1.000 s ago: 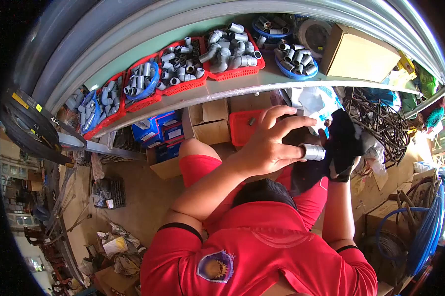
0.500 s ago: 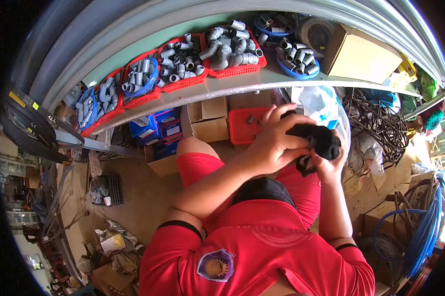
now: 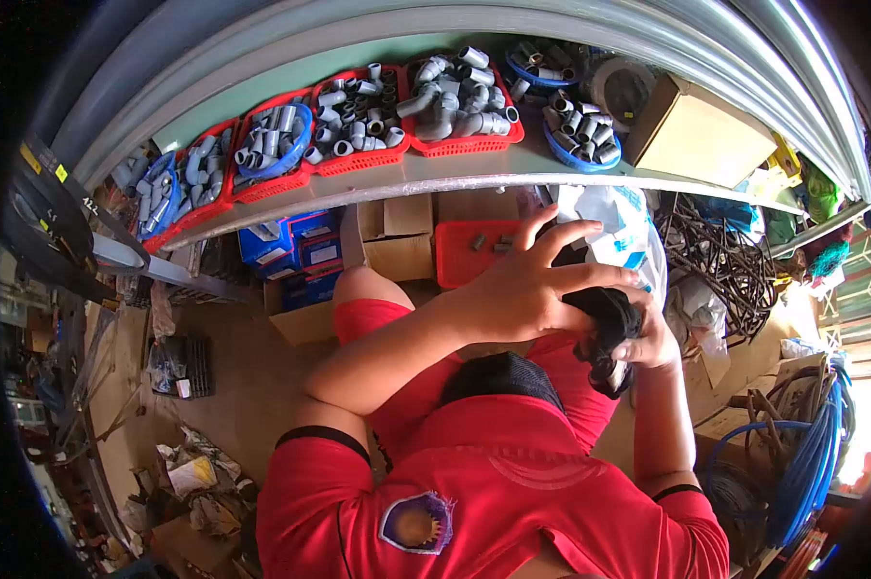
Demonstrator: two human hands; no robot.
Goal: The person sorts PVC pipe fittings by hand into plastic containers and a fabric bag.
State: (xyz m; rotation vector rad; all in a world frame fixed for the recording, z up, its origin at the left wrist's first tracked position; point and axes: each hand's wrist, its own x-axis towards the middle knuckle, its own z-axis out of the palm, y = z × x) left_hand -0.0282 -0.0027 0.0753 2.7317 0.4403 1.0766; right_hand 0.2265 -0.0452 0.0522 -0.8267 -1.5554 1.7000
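Observation:
A black, bunched, soft-looking thing (image 3: 613,323) is held in front of my right knee; its exact kind I cannot make out. My right hand (image 3: 655,338) wraps round its right side, with the thumb pressed low on it. My left hand (image 3: 541,289) grips its left side between thumb and fingers, the upper fingers spread over the top. A small pale patch shows near its lower end. Beyond my left hand, a red tray (image 3: 452,259) holds a few small grey pieces, partly hidden by that hand.
Red baskets (image 3: 459,147) and blue baskets (image 3: 582,162) of grey pipe fittings line the shelf (image 3: 358,185) ahead. A cardboard box (image 3: 701,132) stands at its right. Below are cartons (image 3: 401,256) and a white plastic bag (image 3: 638,227). Blue hose coils (image 3: 821,463) lie right.
Both hands have moved lower with the black thing, which has turned so its end points downward. My left hand's fingers are spread wider. The view has shifted slightly.

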